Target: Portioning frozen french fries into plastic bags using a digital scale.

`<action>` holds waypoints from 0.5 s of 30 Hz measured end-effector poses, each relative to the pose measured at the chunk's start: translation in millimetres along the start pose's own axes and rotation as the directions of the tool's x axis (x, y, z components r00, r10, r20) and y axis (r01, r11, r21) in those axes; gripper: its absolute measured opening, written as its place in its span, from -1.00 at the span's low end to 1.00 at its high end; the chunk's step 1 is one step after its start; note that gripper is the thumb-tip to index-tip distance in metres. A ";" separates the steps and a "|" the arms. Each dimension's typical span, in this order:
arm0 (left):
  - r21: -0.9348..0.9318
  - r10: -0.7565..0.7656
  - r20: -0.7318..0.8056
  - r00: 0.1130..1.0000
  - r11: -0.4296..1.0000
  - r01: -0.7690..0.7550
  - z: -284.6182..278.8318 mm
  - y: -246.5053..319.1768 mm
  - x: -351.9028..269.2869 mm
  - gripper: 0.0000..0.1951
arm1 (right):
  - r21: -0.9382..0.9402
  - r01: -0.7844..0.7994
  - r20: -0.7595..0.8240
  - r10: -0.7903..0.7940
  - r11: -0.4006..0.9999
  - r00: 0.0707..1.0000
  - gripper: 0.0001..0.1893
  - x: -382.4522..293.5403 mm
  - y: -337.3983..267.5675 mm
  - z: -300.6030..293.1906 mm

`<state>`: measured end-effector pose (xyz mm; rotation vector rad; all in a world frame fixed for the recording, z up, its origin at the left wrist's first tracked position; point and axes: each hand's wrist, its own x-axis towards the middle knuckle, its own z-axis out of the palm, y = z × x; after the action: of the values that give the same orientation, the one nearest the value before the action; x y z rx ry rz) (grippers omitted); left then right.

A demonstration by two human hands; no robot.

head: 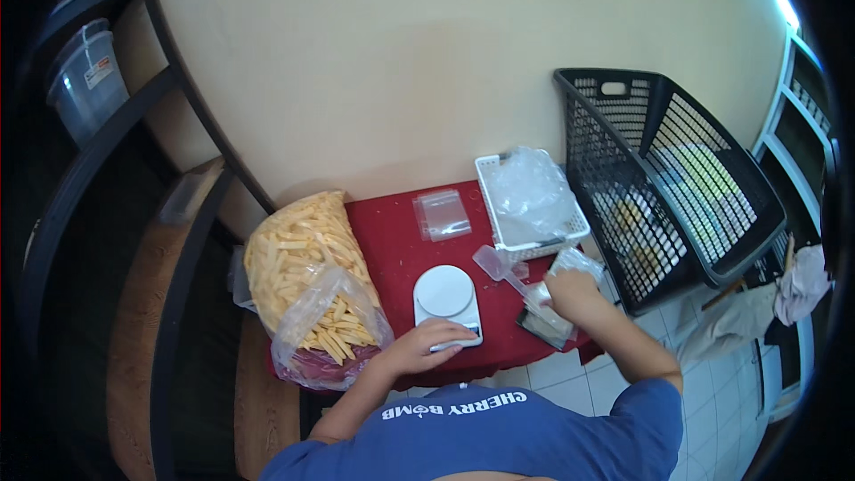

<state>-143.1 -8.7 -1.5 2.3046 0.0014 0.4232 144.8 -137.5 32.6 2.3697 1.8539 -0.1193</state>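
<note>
My left hand [434, 345] rests at the front of a white digital kitchen scale [445, 290], with its fingers over the display end and its thumb along the front edge. Nothing lies on the round weighing plate. My right hand [572, 292] reaches down onto clear plastic bags [553, 326] at the table's right front; its fingertips are partly hidden, so its grip is unclear. A translucent plastic scoop [493, 263] lies beside it, handle towards the hand. To my left, a large open clear bag [320, 364] holds yellow, stick-shaped snack pieces [304, 250].
Flat clear bags [444, 215] lie behind the scale on the red tablecloth [387, 240]. A white plastic basket [531, 250] holds crumpled clear plastic. A large black plastic basket [668, 180] stands at right, with packets inside. Dark shelving [200, 107] stands at left.
</note>
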 end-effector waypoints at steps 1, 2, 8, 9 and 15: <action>0.001 -0.016 -0.017 1.000 1.000 0.016 2.0 -0.5 -5.0 -0.69 | 0.008 -0.050 0.076 0.050 0.999 0.996 -0.51 3.4 4.0 22.2; 0.001 -0.024 -0.060 0.998 1.000 0.024 5.0 -3.3 -11.7 -0.71 | 0.039 -0.102 0.107 0.097 0.994 0.989 -0.49 5.3 5.9 47.1; 0.005 -0.165 -0.040 0.985 0.986 0.165 23.4 -22.0 -49.0 -0.73 | 0.562 -0.220 -0.074 0.314 0.797 0.946 -0.70 -15.5 7.4 111.6; 0.009 -0.174 -0.039 0.984 0.985 0.174 24.0 -20.1 -46.0 -0.73 | 0.617 -0.244 -0.060 0.354 0.748 0.933 -0.71 -18.5 9.2 115.1; 0.042 -0.030 0.081 0.996 0.999 0.026 34.6 -28.5 10.0 -0.69 | 0.775 -0.131 -0.152 0.384 0.618 0.911 -0.70 -9.9 30.3 127.9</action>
<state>-119.6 -11.8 -40.8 2.3577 0.0023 0.3176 174.2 -173.4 -90.8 3.3821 1.7539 -0.6555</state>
